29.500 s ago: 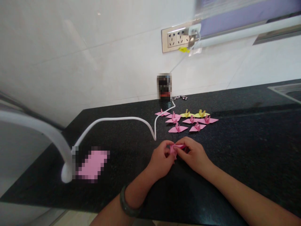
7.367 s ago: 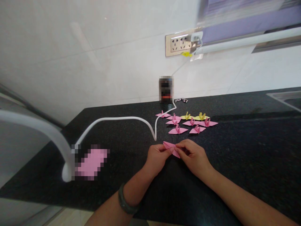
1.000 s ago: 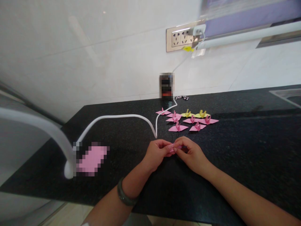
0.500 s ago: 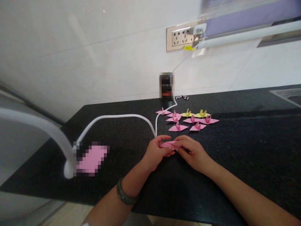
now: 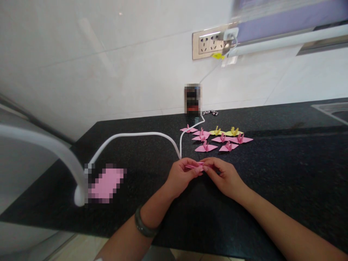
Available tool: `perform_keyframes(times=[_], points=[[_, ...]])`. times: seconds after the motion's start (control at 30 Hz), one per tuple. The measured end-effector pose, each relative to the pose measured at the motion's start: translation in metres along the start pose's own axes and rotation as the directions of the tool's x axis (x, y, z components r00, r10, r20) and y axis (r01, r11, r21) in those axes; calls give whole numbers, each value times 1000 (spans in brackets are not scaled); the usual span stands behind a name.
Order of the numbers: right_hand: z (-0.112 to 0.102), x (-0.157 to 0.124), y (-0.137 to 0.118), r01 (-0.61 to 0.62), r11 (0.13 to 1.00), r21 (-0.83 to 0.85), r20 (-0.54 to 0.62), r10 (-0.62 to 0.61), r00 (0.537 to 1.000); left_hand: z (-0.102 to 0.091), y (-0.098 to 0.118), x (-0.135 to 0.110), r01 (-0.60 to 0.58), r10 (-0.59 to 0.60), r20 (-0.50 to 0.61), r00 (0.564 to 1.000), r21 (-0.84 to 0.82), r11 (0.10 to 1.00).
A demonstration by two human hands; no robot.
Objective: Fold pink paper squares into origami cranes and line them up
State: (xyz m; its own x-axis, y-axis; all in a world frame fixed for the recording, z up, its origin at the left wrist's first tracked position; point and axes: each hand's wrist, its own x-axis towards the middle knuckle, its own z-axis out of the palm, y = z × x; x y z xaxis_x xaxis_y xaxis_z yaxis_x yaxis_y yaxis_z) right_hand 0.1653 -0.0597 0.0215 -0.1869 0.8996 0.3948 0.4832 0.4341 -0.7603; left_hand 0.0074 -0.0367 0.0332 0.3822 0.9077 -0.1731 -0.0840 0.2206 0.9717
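Note:
Both hands meet over the black countertop and pinch a small folded pink paper. My left hand grips its left end with fingers curled; a dark bracelet sits on that wrist. My right hand pinches the right end. Most of the paper is hidden by my fingers. Behind my hands lie several finished paper cranes, mostly pink, two yellow.
A white cable loops across the counter to a white stand at the left beside a blurred pink patch. A blurred dark object stands at the wall under a socket strip. A sink edge shows far right.
The pink paper has been flattened and held more level between my fingertips. My hands have stayed in the same spot on the counter.

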Motion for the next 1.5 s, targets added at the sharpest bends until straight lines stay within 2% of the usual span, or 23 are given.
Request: perform_keyframes(times=[0.07, 0.2, 0.43, 0.57, 0.7, 0.8, 0.9, 1.0, 1.13, 1.37, 1.5], points=[[1, -1, 1, 3, 1000, -7, -28, -3, 1000, 1, 0, 0, 22, -22, -14, 1000, 1, 1000], [0, -1, 2, 88, 994, -59, -24, -89, 996, 0, -1, 0, 50, -50, -28, 998, -7, 999], [-1, 1, 4, 118, 985, -127, -7, -120, 993, -1, -3, 1, 28, -28, -18, 999, -17, 999], [0, 1, 4, 135, 983, -125, 4, -135, 991, -1, -4, 1, 27, -27, -7, 1000, 30, 999], [-1, 1, 3, 145, 982, -119, 15, -144, 989, -1, -5, 1, -31, 30, 14, 999, 132, 991], [-2, 1, 2, 144, 982, -125, 12, -143, 990, -2, -6, 0, -121, 119, 21, 993, 254, 960], [-2, 1, 3, 146, 980, -136, 13, -146, 989, -3, -5, -1, -239, 277, -17, 961, 454, 858], [-1, 1, 4, 154, 978, -144, 15, -154, 988, -3, -2, -3, -300, 371, -17, 928, 553, 777], [0, 0, 4, 160, 975, -153, 6, -161, 987, -2, 1, -4, -348, 400, 42, 916, 580, 737], [3, -1, -2, 108, 977, -186, 32, -104, 994, -3, 1, -4, -343, 405, 50, 913, 632, 695], [4, -1, -4, 74, 985, -155, 17, -72, 997, -4, 0, -4, -310, 372, 22, 928, 602, 736]])
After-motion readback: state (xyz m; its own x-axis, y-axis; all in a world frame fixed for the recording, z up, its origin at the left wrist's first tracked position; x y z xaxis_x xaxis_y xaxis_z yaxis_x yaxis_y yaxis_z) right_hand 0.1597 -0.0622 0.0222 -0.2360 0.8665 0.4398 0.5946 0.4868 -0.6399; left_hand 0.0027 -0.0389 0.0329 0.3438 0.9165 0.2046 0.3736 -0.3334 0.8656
